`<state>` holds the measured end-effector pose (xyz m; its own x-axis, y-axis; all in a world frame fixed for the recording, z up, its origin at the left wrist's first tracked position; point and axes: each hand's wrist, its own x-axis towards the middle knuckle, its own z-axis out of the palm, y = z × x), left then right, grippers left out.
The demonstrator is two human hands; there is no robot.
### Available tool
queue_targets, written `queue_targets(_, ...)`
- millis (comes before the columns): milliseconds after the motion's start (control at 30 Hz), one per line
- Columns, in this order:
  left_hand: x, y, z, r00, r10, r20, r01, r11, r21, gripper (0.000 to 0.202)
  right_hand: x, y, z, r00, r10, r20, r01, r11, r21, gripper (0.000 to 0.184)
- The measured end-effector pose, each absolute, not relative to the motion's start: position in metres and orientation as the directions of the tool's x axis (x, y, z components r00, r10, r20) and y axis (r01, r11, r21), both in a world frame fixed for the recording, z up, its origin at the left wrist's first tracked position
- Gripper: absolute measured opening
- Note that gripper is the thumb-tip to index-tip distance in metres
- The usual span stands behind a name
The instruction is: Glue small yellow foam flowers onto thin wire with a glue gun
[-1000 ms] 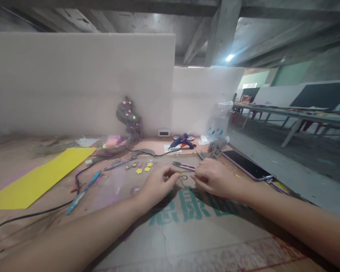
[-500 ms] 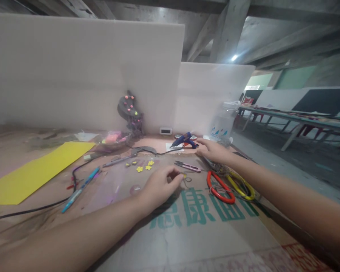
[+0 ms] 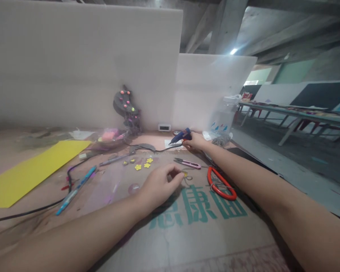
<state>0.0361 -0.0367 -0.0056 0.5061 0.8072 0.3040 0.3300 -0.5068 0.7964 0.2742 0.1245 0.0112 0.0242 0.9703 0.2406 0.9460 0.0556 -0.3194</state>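
My right hand [image 3: 197,142] reaches to the back of the table, its fingers closed round the handle of a blue hot glue gun [image 3: 180,136]. The gun's nozzle points left above a small white paper [image 3: 170,143]. Over the middle of the table, my left hand [image 3: 166,183] pinches a small yellow piece [image 3: 185,174] with a thin curled wire at the fingertips; its exact shape is mostly hidden. Several yellow flower cut-outs [image 3: 147,165] lie left of it. Thread snips [image 3: 187,163] lie just beyond the left fingertips.
Red-handled pliers or cutters [image 3: 222,185] lie under my right forearm, partly covered. At left are a yellow sheet [image 3: 39,170], a blue pen [image 3: 76,190] and a black cord [image 3: 70,173]. A dark ornament with coloured balls [image 3: 126,105] and a plastic jug [image 3: 223,115] stand at the back.
My right hand has moved left and closed round the glue gun's handle. My left hand has stayed almost still with its yellow piece. The view has tilted slightly.
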Motion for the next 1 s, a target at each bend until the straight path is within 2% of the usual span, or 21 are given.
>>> queue_targets(233,0.037,-0.037,-0.005,0.504,0.804,0.317,0.34,-0.522,0.782,0.02,0.275,0.123,0.013,0.082,0.944,0.319,0.917,0.054,-0.396,0.031)
queue_targets(500,0.036,-0.037,-0.003,0.434,0.851,0.295,0.305,-0.447,0.841,0.021,0.268,0.072,0.056,0.038,0.921,0.389,0.854,0.172,-0.491,0.028)
queue_targets(667,0.036,-0.032,-0.002,0.349,0.88,0.322,0.288,-0.428,0.857,0.021,0.268,0.008,0.062,-0.053,0.912,0.408,0.644,0.343,-0.684,0.026)
queue_targets(767,0.036,-0.028,-0.003,0.302,0.891,0.339,0.273,-0.421,0.865,0.02,0.273,-0.024,0.051,-0.016,0.907,0.421,0.548,0.36,-0.755,0.031)
queue_targets(1000,0.035,-0.025,-0.004,0.263,0.908,0.326,0.257,-0.391,0.884,0.02,0.278,-0.057,0.02,0.053,0.915,0.401,0.649,0.273,-0.71,0.034)
